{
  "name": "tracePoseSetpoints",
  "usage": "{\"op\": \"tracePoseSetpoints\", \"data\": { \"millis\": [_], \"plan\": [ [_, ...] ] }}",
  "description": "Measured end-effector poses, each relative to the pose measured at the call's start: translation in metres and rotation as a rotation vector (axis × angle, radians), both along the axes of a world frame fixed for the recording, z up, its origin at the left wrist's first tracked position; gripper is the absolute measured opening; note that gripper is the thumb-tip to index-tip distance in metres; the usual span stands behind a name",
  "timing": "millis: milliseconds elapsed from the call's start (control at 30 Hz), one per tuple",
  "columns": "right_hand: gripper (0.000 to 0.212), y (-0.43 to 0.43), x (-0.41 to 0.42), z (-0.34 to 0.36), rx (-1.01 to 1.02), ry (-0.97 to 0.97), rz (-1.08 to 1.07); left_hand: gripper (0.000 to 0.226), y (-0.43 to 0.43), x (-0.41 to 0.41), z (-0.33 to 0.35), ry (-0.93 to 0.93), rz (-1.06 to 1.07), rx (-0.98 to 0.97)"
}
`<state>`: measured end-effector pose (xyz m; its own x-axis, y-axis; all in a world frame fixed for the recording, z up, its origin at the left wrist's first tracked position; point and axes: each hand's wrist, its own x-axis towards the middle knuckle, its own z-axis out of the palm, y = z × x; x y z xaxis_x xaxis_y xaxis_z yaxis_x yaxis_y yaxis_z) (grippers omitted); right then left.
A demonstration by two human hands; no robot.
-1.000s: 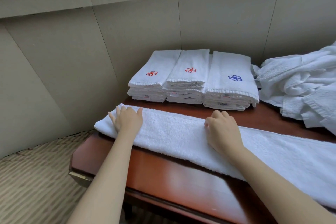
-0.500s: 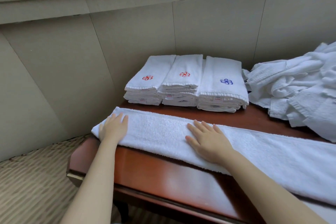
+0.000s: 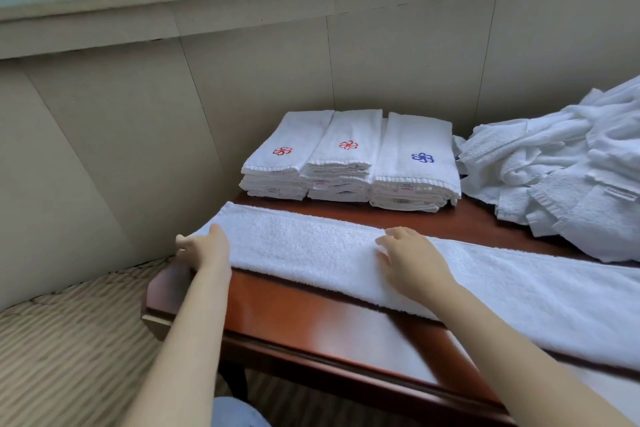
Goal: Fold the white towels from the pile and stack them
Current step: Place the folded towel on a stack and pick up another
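Observation:
A long white towel (image 3: pixel 304 250), folded into a narrow strip, lies across the red-brown table (image 3: pixel 311 326). My left hand (image 3: pixel 204 250) is at the strip's left end, at the table's corner, and its fingers curl round the towel's end edge. My right hand (image 3: pixel 412 262) rests palm down on the middle of the strip, fingers spread and only slightly bent. Three stacks of folded white towels (image 3: pixel 349 156) stand side by side at the back, two with red logos and one with a blue logo. The loose pile of white towels (image 3: pixel 561 177) lies at the back right.
A beige panelled wall runs close behind the stacks and along the left side, under a window sill. Striped carpet (image 3: pixel 69 340) lies to the left, below the table's corner. The strip's right part runs out of view at the right edge.
My left hand slid left from the top of the strip to its end edge. My right hand uncurled and now lies flat on the middle. The view shifted right and down.

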<state>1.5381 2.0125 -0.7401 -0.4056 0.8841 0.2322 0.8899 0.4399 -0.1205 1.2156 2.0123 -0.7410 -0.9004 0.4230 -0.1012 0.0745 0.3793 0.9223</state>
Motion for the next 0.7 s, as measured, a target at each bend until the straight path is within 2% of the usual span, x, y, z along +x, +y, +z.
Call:
{"op": "tracePoseSetpoints", "data": {
  "millis": [67, 133, 200, 300, 367, 433, 467, 533, 633, 700],
  "plan": [
    [0.04, -0.008, -0.004, -0.002, -0.056, -0.002, 0.035, 0.059, -0.002, 0.006, 0.007, -0.207, 0.007, 0.083],
    [0.049, -0.017, -0.007, -0.01, -0.202, -0.082, 0.076, 0.048, -0.01, 0.017, 0.007, -0.399, -0.038, 0.186],
    [0.053, -0.024, -0.007, -0.017, -0.253, -0.121, 0.093, 0.04, -0.016, 0.023, 0.005, -0.533, -0.02, 0.259],
    [0.051, -0.027, -0.002, -0.017, -0.223, -0.088, 0.118, 0.034, -0.021, 0.028, 0.012, -0.69, -0.019, 0.37],
    [0.049, -0.027, 0.003, -0.01, -0.277, -0.059, 0.16, 0.039, -0.018, 0.033, 0.016, -0.694, -0.03, 0.404],
    [0.044, -0.026, 0.01, 0.002, -0.409, 0.084, 0.171, 0.05, -0.015, 0.046, 0.022, -0.479, -0.041, 0.45],
    [0.039, -0.025, 0.013, 0.01, -0.491, 0.219, 0.144, 0.056, -0.013, 0.055, 0.027, -0.301, -0.069, 0.437],
    [0.032, -0.022, 0.021, 0.026, -0.656, 0.606, 0.03, 0.065, -0.013, 0.081, 0.043, 0.001, -0.213, 0.434],
    [0.05, -0.011, 0.043, 0.043, -0.879, 1.189, -0.176, 0.063, -0.015, 0.136, 0.063, 0.234, -0.631, 0.506],
    [0.063, -0.002, 0.068, 0.046, -1.001, 1.502, -0.279, 0.059, -0.02, 0.172, 0.067, 0.377, -0.972, 0.445]
  ]
}}
